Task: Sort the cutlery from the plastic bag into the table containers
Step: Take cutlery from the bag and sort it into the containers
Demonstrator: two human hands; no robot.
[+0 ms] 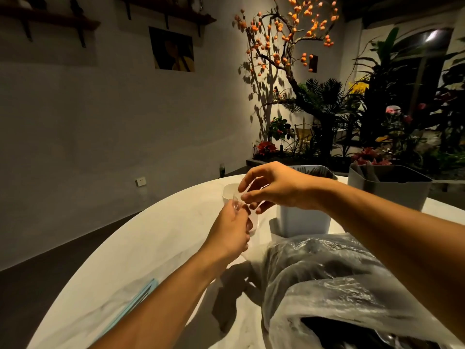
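Note:
Over the white table (151, 248), my left hand (232, 229) grips a small clear plastic piece (236, 204), possibly a spoon; it is blurred. My right hand (271, 187) meets it from above and pinches the same clear piece with thumb and fingertips. A white cup-like container (230, 191) stands just behind both hands. A grey container (302, 220) sits under my right wrist, and a second grey container (388, 186) holding dark cutlery stands further right. The crinkled plastic bag (339, 285) with dark cutlery inside lies at the near right.
A light-blue flat object (141, 298) lies at the table's near left edge, partly under my left forearm. Beyond the table are a wall, floor and a corner full of plants (352, 109).

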